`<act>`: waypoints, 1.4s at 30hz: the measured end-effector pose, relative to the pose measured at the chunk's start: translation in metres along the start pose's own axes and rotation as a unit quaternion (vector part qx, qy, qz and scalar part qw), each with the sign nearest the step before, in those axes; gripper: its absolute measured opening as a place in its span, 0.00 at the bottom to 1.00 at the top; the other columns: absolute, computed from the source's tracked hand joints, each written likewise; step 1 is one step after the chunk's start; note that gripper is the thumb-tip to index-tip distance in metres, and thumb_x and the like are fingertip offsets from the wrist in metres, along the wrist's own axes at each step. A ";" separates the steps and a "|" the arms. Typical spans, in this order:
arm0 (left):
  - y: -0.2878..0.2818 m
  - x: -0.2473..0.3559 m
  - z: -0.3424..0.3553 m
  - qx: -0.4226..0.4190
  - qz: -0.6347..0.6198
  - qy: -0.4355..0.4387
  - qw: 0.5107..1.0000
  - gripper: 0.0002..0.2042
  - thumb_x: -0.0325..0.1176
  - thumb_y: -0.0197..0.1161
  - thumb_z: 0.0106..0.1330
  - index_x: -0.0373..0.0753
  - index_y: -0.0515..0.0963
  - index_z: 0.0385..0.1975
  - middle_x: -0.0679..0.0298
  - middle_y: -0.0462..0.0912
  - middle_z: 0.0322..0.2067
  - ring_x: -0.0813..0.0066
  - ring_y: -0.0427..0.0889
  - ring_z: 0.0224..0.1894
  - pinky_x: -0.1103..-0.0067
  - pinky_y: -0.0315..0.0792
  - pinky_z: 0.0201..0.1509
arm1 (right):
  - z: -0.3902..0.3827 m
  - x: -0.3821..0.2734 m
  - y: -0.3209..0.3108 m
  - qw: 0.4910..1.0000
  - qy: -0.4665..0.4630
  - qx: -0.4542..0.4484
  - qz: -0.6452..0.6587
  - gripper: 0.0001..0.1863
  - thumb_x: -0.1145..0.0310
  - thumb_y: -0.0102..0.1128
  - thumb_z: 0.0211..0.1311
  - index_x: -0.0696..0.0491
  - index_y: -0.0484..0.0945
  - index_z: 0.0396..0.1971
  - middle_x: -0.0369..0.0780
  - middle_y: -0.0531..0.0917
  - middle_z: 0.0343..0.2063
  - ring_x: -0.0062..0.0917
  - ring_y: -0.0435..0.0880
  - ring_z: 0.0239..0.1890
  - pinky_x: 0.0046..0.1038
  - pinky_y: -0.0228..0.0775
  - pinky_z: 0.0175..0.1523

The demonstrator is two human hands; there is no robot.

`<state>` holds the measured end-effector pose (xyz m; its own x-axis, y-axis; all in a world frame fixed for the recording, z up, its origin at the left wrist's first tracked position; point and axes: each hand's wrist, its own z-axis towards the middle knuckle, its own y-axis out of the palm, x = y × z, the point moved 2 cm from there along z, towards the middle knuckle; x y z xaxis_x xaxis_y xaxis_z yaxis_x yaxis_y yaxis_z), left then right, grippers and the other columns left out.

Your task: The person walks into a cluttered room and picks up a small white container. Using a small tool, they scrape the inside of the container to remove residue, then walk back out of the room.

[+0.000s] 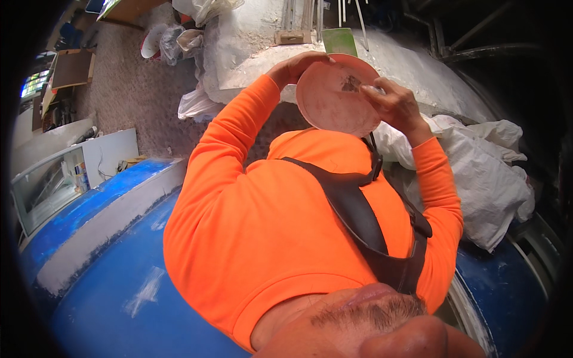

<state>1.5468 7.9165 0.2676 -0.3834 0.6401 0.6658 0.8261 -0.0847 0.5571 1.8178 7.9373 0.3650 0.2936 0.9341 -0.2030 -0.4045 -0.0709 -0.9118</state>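
A round, shallow pink bowl [325, 98], its inside coated with pale powdery residue, is tilted so that I look into it. My left hand [296, 65] grips its far left rim, with part of the fingers hidden behind it. At the bowl's right side, my right hand [395, 106] is closed on a small scraper-like tool [351, 84]. The tool's dark flat end lies against the inside of the bowl, and a pale bit of it shows by my fingers. Its exact kind is hard to make out.
Beyond the bowl stands a dusty, pale work surface [250, 59] with a green piece [339, 42] and a wooden block [293, 37]. White sacks [477, 173] slump at the right. Plastic bags [173, 45] lie at the far left. A blue painted surface [125, 262] is close behind me.
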 end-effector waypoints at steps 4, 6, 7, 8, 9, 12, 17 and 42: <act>0.000 0.001 -0.002 -0.011 0.006 0.012 1.000 0.22 0.44 0.65 0.65 0.32 0.80 0.50 0.56 0.85 0.43 0.70 0.85 0.42 0.73 0.79 0.50 | -0.013 0.013 -0.018 0.999 0.033 -0.013 -0.012 0.13 0.70 0.66 0.57 0.44 0.85 0.43 0.37 0.80 0.30 0.28 0.84 0.30 0.29 0.77 0.33; 0.004 -0.002 -0.003 -0.003 0.023 0.014 1.000 0.22 0.44 0.65 0.65 0.32 0.79 0.50 0.57 0.85 0.43 0.71 0.85 0.42 0.73 0.79 0.50 | -0.006 0.006 -0.010 1.000 0.015 0.000 -0.005 0.12 0.70 0.67 0.57 0.44 0.86 0.42 0.37 0.80 0.30 0.29 0.84 0.29 0.30 0.77 0.32; 0.004 -0.001 0.000 0.000 0.036 0.021 0.999 0.22 0.44 0.65 0.65 0.32 0.79 0.50 0.57 0.85 0.43 0.71 0.85 0.42 0.73 0.79 0.50 | 0.001 0.002 -0.003 1.000 0.004 0.005 -0.012 0.12 0.70 0.67 0.57 0.44 0.86 0.41 0.37 0.80 0.29 0.29 0.84 0.29 0.30 0.77 0.32; 0.005 0.000 0.002 0.002 0.049 0.028 0.998 0.22 0.44 0.65 0.65 0.32 0.79 0.50 0.57 0.85 0.43 0.71 0.85 0.42 0.73 0.79 0.49 | 0.004 -0.001 0.000 1.000 -0.007 0.010 -0.020 0.11 0.71 0.67 0.57 0.44 0.86 0.41 0.37 0.80 0.29 0.29 0.84 0.28 0.30 0.78 0.32; 0.002 -0.002 0.002 -0.005 0.028 0.024 0.999 0.22 0.44 0.65 0.65 0.32 0.80 0.50 0.57 0.85 0.43 0.71 0.85 0.41 0.73 0.79 0.49 | 0.004 0.000 0.000 1.000 -0.005 0.002 -0.004 0.12 0.71 0.67 0.57 0.44 0.85 0.42 0.36 0.80 0.30 0.29 0.84 0.28 0.30 0.78 0.32; -0.001 -0.003 0.000 -0.012 -0.006 0.016 1.000 0.21 0.43 0.66 0.65 0.32 0.80 0.49 0.58 0.85 0.43 0.71 0.85 0.41 0.74 0.79 0.49 | -0.006 0.009 -0.013 1.000 -0.003 0.010 0.023 0.13 0.72 0.66 0.56 0.44 0.85 0.43 0.36 0.80 0.32 0.28 0.84 0.29 0.30 0.78 0.32; 0.019 0.009 -0.007 0.022 0.042 -0.018 0.999 0.20 0.42 0.65 0.64 0.32 0.80 0.49 0.58 0.85 0.42 0.71 0.85 0.40 0.73 0.79 0.48 | 0.001 0.001 -0.004 1.000 -0.007 -0.004 -0.008 0.12 0.72 0.66 0.57 0.44 0.85 0.41 0.36 0.81 0.31 0.28 0.85 0.30 0.30 0.78 0.33; 0.011 0.007 -0.001 -0.006 0.042 0.016 0.999 0.17 0.41 0.66 0.64 0.35 0.81 0.46 0.62 0.85 0.41 0.75 0.83 0.40 0.75 0.78 0.47 | -0.009 0.010 -0.016 1.000 0.006 0.007 -0.001 0.10 0.71 0.67 0.57 0.44 0.86 0.39 0.36 0.81 0.31 0.29 0.84 0.27 0.30 0.77 0.31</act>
<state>1.5528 7.9198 0.2788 -0.3267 0.6052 0.7259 0.8512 -0.1454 0.5043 1.8350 7.9442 0.3743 0.3053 0.9298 -0.2055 -0.4152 -0.0642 -0.9074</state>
